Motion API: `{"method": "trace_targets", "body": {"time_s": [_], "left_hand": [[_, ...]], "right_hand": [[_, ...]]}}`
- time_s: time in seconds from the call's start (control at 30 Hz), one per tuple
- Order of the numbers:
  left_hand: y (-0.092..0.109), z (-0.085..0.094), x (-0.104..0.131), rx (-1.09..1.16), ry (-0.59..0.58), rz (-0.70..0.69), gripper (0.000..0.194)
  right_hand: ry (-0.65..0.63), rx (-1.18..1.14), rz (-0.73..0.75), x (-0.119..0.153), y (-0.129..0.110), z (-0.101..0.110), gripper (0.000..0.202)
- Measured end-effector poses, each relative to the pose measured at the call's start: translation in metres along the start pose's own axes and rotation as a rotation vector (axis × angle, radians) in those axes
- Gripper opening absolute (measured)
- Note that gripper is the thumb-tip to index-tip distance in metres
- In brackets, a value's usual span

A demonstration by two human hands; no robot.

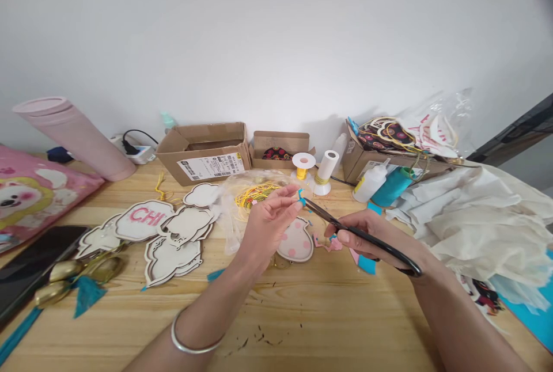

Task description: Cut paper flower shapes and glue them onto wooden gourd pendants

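My left hand [276, 213] pinches a small bright blue piece [301, 196] between thumb and fingertips, above the middle of the table. In my right hand [363, 234] is a pair of black-handled scissors [375, 240], their blades pointing left and meeting the blue piece. Whether the blades are apart or closed cannot be made out. Below the hands lies a pale wooden shape with pink dots [297, 240], partly covered by my left hand. Beside it are pink scraps [332, 242] and a blue strip [366, 265].
Cloud-shaped wooden pieces [173, 257] are stacked to the left, near gold bells [64, 271] and a phone [34, 265]. Behind stand cardboard boxes [207, 156], spools [325, 173], a glue bottle [370, 181] and teal thread [392, 186]. Crumpled white fabric [488, 211] covers the right side.
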State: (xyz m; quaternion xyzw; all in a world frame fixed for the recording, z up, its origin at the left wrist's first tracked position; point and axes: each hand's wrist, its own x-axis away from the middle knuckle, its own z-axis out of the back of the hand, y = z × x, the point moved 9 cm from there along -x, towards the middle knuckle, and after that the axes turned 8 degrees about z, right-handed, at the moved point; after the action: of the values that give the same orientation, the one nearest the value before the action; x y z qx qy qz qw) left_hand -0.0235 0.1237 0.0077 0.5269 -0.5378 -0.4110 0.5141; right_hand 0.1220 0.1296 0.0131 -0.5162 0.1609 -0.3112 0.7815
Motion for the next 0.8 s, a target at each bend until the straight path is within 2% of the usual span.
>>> {"method": "trace_targets", "body": {"time_s": [0.33,0.47,0.8], "left_hand": [[-0.006,-0.003,-0.001,0.016,-0.055,0.059,0.014],[-0.006,-0.005,-0.002,0.136,-0.081,0.07,0.013],[-0.023,-0.013,-0.003,0.354,-0.185,0.261,0.011]], "right_hand": [[-0.069,-0.074,0.006,0.004,-0.003,-0.001,0.057],[-0.089,-0.074,0.01,0.005,-0.006,-0.002,0.056],[-0.084,-0.054,-0.018,0.006,-0.006,-0.003,0.061]]}}
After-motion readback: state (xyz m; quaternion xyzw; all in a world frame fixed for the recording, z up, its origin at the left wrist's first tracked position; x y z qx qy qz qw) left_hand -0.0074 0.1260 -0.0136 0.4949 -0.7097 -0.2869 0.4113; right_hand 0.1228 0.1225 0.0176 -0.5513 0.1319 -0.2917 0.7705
